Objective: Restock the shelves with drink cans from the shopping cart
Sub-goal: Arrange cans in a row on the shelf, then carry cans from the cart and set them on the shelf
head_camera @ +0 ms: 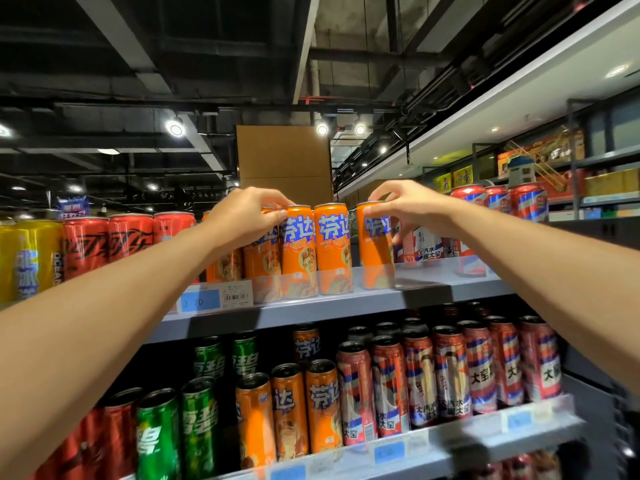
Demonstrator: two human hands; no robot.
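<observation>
From the head camera, both arms reached up to the top shelf (381,299). The left hand (242,216) curled over the tops of the orange cans (298,251) in the row, thumb against one can's side. The right hand (405,206) pinched the rim of a lone can (375,247), which stood upright at the shelf's front edge, apart from the row to its left. Closing that gap probably meant sliding the can leftward; the right hand was the one on it. The cart was out of view.
</observation>
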